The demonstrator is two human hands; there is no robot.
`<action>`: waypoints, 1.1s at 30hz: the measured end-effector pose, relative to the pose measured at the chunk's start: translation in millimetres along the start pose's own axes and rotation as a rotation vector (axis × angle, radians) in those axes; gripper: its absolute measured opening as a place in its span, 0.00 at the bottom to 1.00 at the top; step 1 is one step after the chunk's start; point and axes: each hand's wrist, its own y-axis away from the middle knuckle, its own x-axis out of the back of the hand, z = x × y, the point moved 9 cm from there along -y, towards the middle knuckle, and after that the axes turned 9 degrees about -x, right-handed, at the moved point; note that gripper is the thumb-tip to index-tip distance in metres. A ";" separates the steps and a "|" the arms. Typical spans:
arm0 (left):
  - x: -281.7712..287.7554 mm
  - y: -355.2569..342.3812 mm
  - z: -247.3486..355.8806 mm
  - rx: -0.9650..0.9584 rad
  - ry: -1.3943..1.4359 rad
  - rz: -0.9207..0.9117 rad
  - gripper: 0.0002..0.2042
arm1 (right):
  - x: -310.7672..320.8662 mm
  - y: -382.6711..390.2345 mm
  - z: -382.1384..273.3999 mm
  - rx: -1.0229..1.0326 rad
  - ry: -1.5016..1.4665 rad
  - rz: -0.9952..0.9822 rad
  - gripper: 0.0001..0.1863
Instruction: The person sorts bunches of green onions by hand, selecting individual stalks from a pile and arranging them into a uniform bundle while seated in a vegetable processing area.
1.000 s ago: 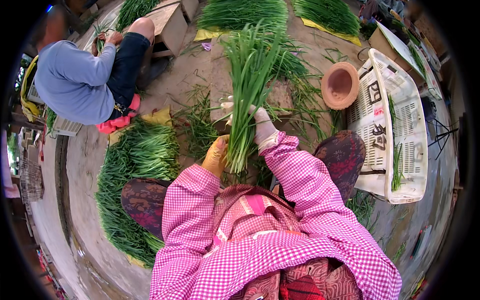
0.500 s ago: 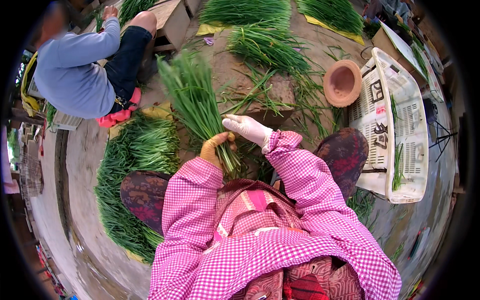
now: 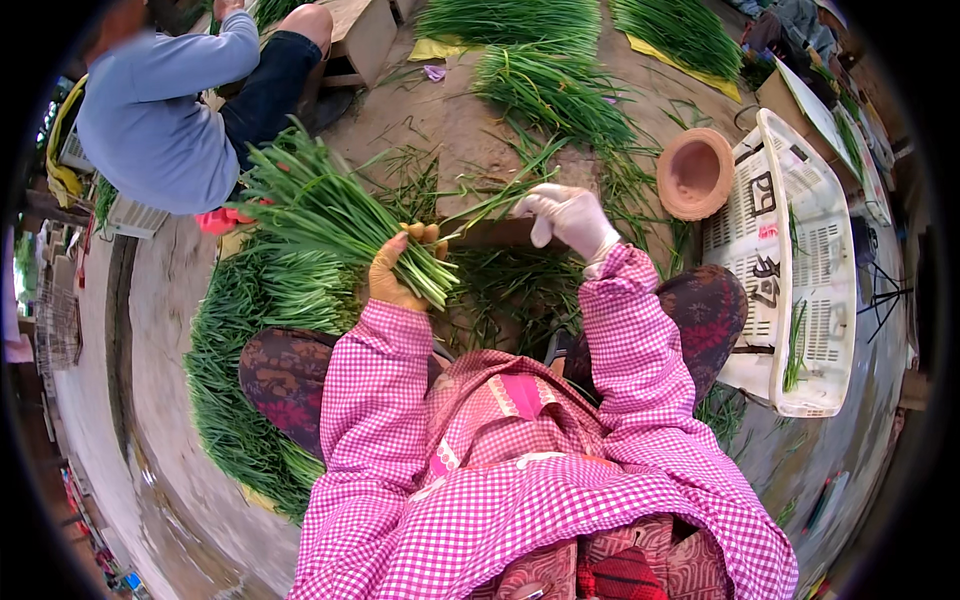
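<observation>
The left hand [image 3: 402, 268] wraps its fingers around a bunch of greens [image 3: 325, 215] left of the white basket [image 3: 785, 250]; the right hand [image 3: 572, 217], nearer the basket, curls its fingers, any hold unclear.

Round, hollow brown object [image 3: 695, 175] beside a white perforated crate [image 3: 741, 247]

Soft, even daylight; faint glare on the near-left floor [image 3: 180, 505]; 1 head [image 3: 116, 30] far left blurred; edges bend strongly.
</observation>
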 end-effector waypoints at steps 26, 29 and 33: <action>3.5 -5.9 9.7 -0.078 0.113 0.033 0.04 | -15.5 -4.9 5.4 0.051 -0.291 0.020 0.10; 9.4 -8.0 11.9 -0.077 0.117 0.047 0.02 | 6.1 -2.0 4.9 -0.061 1.006 0.498 0.14; 24.8 -9.6 4.2 -0.104 0.006 0.169 0.05 | -25.2 22.0 -42.9 0.561 0.577 0.504 0.09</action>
